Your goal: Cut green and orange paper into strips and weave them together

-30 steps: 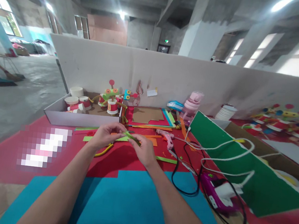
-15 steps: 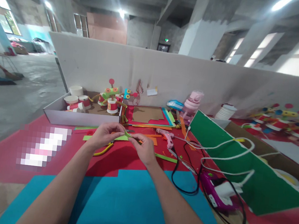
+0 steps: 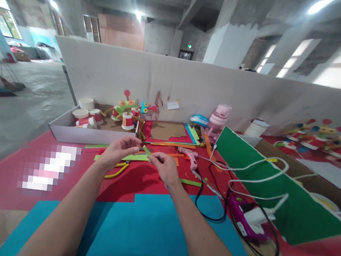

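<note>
My right hand (image 3: 165,169) pinches a small light-green paper strip (image 3: 146,150) between thumb and fingers, above the red table cover. Just to its left, my left hand (image 3: 120,152) has its thumb and fingers parted, close to the strip's free end but apparently off it. Below the hands lie more green paper (image 3: 135,157) and yellow-handled pliers or scissors (image 3: 117,175), whose working end is partly hidden by my left hand. A pink glue gun (image 3: 189,156) rests to the right of my right hand.
A white box (image 3: 91,136) with paper cups and a cup robot figure stands back left. Blue sheets (image 3: 134,230) cover the near edge. At right are a green board (image 3: 274,189), a purple power strip (image 3: 247,221) and loose cables. A pink bottle (image 3: 218,120) stands behind.
Both hands were on the green strip. My left hand has let go and moved slightly left, its fingers opening, while my right hand keeps the strip.
</note>
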The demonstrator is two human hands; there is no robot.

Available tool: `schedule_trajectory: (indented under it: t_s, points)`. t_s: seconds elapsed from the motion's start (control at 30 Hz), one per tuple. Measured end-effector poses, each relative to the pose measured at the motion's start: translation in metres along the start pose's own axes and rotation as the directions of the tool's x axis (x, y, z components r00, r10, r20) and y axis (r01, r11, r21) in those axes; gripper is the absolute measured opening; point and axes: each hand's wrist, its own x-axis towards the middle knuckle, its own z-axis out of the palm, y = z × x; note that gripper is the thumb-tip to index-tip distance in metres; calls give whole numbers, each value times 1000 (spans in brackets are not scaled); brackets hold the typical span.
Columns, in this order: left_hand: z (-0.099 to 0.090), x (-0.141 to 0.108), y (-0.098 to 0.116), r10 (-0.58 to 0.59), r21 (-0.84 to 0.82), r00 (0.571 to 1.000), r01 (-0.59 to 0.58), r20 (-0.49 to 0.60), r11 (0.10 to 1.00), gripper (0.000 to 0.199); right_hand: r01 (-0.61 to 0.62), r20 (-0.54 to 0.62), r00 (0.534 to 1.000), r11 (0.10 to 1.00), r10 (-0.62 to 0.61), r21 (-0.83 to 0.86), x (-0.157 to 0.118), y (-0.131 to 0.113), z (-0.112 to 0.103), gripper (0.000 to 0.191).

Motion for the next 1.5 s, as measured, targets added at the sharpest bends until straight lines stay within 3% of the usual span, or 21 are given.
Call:
schedule_trajectory:
  t_s: [0.17,0.4,0.77,1.0,1.13,1.37,1.5]
  points:
    - [7,0,-6,-119,40,988,116,98,992,30,45,9,999,998,-44,-51,-2,-2,2,24]
    - [17,1,-13,-115,51,993,114,32,992,28,53,2,999,994,-53,-97,-4,-4,3,25]
    - [17,0,-8,-150,-38,988,148,-43,988,24,56,26,998,992,-53,-112,-4,-2,4,29]
    - [8,0,-7,-181,-73,982,185,60,980,29,52,25,998,991,-50,-126,-2,2,2,26]
    - [12,-1,-6,-164,-59,978,172,125,983,29,54,10,999,990,-54,-127,-3,1,3,28]
    - [24,-1,-14,-132,56,991,132,4,990,29,70,26,997,985,-67,-155,-4,-1,6,26]
    - [22,0,-16,-155,44,988,155,6,987,30,77,40,997,988,-72,-133,-4,0,6,25]
